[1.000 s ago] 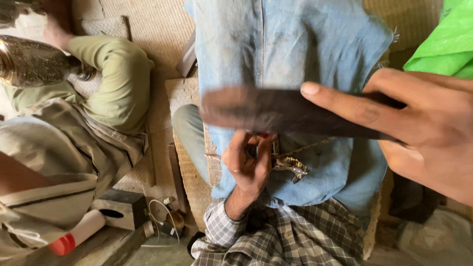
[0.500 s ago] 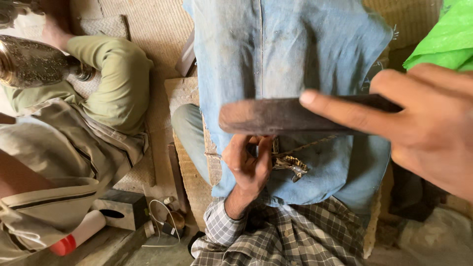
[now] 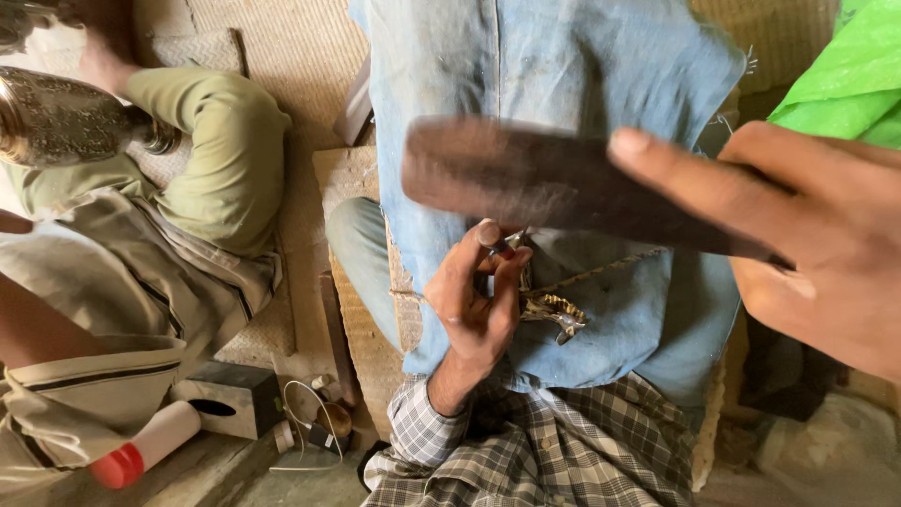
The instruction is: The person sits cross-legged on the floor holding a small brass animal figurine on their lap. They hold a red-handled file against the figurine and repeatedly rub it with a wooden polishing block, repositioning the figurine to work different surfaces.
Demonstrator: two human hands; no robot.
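My right hand [image 3: 826,253] grips a dark, blurred mallet [image 3: 544,178] that hangs just above my left hand. My left hand [image 3: 479,300] pinches a thin punch [image 3: 502,246] upright between thumb and fingers. The tip of the punch is close to a small ornate brass piece [image 3: 556,312]. The piece lies on a worn blue denim cloth [image 3: 563,75] spread over my lap. A thin twisted strand runs from the piece to the right across the cloth.
A person in olive clothes [image 3: 225,160] sits on the left beside an engraved metal vessel [image 3: 56,117]. Lower left lie a white bottle with a red cap [image 3: 141,451], a dark box [image 3: 225,399] and a white cable. Green plastic sheet [image 3: 845,84] fills the top right.
The mallet and my right hand have come up and nearer the camera, over the punch. My left hand stays in place on the punch.
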